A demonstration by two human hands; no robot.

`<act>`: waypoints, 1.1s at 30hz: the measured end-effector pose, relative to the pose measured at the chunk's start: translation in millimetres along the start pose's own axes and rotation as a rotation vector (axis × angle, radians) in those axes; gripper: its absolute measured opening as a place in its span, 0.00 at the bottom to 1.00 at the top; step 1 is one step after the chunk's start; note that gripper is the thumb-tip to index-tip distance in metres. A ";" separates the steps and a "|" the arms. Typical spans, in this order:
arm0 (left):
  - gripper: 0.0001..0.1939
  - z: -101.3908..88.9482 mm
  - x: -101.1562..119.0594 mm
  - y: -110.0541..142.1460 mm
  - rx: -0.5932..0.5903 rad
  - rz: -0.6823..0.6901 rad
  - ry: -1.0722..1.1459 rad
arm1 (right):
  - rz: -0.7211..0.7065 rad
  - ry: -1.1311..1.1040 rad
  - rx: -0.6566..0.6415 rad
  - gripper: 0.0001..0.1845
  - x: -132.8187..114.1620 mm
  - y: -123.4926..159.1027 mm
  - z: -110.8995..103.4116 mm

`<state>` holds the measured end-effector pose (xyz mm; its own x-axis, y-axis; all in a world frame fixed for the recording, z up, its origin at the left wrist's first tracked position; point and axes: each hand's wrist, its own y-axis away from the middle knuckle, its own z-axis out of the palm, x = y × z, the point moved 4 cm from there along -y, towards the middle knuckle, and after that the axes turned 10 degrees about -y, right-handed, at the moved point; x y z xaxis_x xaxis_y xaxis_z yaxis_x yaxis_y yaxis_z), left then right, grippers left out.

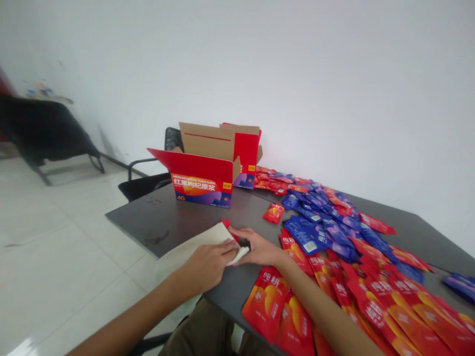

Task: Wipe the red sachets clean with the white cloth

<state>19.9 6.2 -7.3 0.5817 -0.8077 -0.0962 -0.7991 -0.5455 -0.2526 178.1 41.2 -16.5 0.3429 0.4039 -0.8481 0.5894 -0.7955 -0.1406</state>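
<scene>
My left hand (208, 263) is closed over a white cloth (181, 252), which hangs down past the table's near edge. Just right of it, my right hand (258, 246) curls its fingers around a small red packet (225, 224). Only bits of that packet show, between the fingers and past the cloth's upper edge. A fold of the cloth reaches the right hand's thumb. Below the right forearm lie several red packets (267, 296) with orange fruit printed on them. Blue packets (308, 232) are heaped farther back on the right.
An open red carton (202, 185) stands on the dark table (148, 212), with a second red carton (247, 158) behind it. One red packet (273, 213) lies apart from the pile. Black chairs (143, 185) are at the left; a white wall (297, 89) rises behind.
</scene>
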 end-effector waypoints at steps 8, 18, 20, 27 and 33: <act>0.24 -3.0 -24.6 -10.8 -0.029 -0.110 -0.043 | -0.019 0.000 -0.016 0.50 -7.1 0.2 -1.4; 0.21 -3.8 -32.6 -13.8 -0.048 -0.184 -0.112 | -0.091 -0.057 -0.030 0.48 -12.2 -2.1 -1.5; 0.21 -2.1 -20.9 -14.6 -0.014 -0.075 -0.117 | -0.090 -0.047 -0.033 0.49 -12.0 -3.2 -1.0; 0.22 -2.2 -22.2 -14.1 -0.010 -0.117 -0.062 | -0.058 -0.014 -0.020 0.51 -9.6 -2.3 -1.5; 0.24 -0.2 -7.1 -7.2 0.011 0.094 -0.006 | -0.048 0.020 -0.026 0.54 -5.5 -2.1 -0.4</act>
<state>21.5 15.9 -4.7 0.5049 -0.8540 -0.1259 -0.8487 -0.4645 -0.2530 175.3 40.9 -11.4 0.3286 0.4505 -0.8301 0.6245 -0.7630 -0.1669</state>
